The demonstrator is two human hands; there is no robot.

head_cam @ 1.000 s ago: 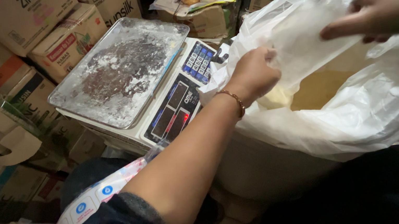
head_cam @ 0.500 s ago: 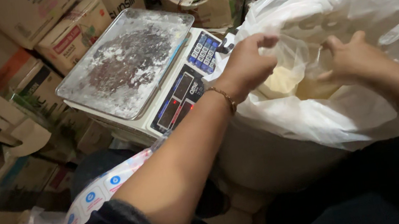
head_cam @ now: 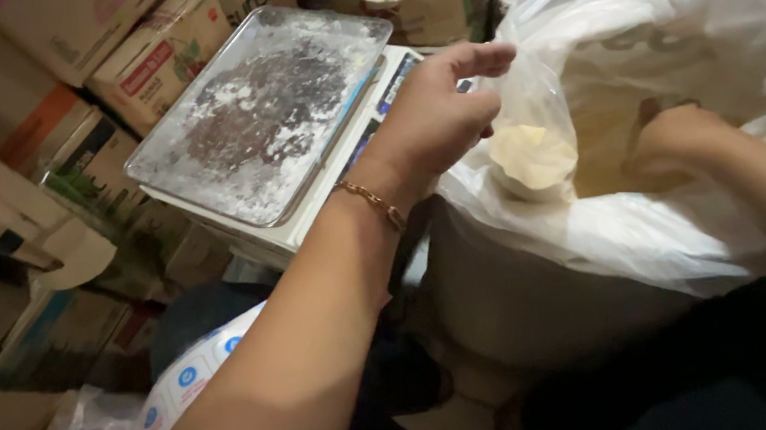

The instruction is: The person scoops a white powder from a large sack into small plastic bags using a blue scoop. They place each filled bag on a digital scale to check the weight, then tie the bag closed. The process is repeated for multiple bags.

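Our left hand (head_cam: 434, 116) is up at the mouth of a small clear bag (head_cam: 533, 137), fingers pinched together on its rim, a thin gold bracelet (head_cam: 371, 202) on the wrist. That bag hangs just inside the edge of the big white plastic sack (head_cam: 668, 21), and we can see one pale yellow heap of powder (head_cam: 532, 154) sitting in its bottom.

Starting at the far left, we count several cardboard cartons (head_cam: 83, 32) stacked close against each other, at least four in view, filling the wall side of a cramped, dim storeroom. Next along is one electronic scale (head_cam: 309, 196), white-bodied, with one steel weighing tray (head_cam: 261, 112) on top, dusted with white powder in patches. Its keypad sits just behind our left hand, partly hidden by it. Down at the lower left lies one crumpled printed plastic wrapper (head_cam: 180, 382) with blue dots across our lap.

Moving right, our right hand (head_cam: 680, 140) is sunk inside the sack, down in the yellow powder there. We cannot tell whether its fingers are spread or closed, since the film veils them. Behind the sack, up top, one more carton (head_cam: 438, 5) carries a few bagged goods.
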